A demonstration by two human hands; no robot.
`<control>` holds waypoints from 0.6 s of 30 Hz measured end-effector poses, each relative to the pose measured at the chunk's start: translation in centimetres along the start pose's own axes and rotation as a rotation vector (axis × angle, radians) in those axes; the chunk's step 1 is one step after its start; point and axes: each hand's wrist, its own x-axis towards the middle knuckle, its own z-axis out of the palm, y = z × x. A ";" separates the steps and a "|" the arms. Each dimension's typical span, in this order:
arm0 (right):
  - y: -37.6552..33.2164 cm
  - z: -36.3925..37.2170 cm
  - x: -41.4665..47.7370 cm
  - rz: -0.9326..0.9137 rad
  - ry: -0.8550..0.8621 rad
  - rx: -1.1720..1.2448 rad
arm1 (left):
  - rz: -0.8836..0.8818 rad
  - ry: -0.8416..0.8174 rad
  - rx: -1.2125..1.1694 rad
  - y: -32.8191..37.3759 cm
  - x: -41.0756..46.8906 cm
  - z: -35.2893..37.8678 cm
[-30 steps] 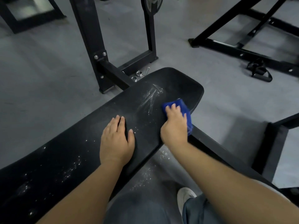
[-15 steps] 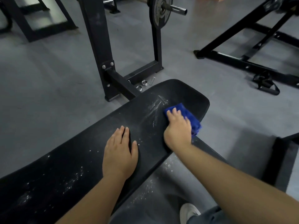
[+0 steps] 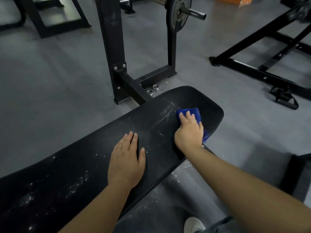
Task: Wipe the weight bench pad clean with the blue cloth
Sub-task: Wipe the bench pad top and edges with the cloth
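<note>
The black weight bench pad [image 3: 87,165] runs from the lower left to the upper right, speckled with white dust and streaked white near its far end. My right hand [image 3: 189,132] presses the blue cloth [image 3: 196,113] flat on the pad close to that rounded far end, just right of the white streaks. The cloth's lower corner pokes out past the pad's right edge. My left hand [image 3: 126,160] lies palm down on the middle of the pad, fingers together, holding nothing.
A black rack upright [image 3: 112,47] with a barbell and weight plate [image 3: 179,12] stands behind the bench. Spring collars [image 3: 156,87] lie on the grey floor by its base. Another black frame [image 3: 262,52] and a strap handle [image 3: 284,98] sit at right. White dust lies on the floor under the pad.
My right hand has slid the blue cloth a little farther up the pad toward its far end. The view has tilted up. My left hand stays planted.
</note>
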 end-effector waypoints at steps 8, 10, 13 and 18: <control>4.0 -2.3 2.9 -0.554 -0.270 -0.107 | -0.018 -0.033 -0.030 0.1 0.0 -0.3; 5.2 -2.4 6.4 -0.289 -0.218 -0.100 | -0.020 -0.045 -0.034 0.1 0.0 -0.2; 2.6 -0.6 7.3 0.028 -0.109 -0.136 | -0.026 -0.039 -0.024 0.1 0.1 -0.2; -4.2 2.0 0.5 -0.125 -0.075 -0.066 | -0.025 -0.041 -0.019 0.0 0.2 -0.1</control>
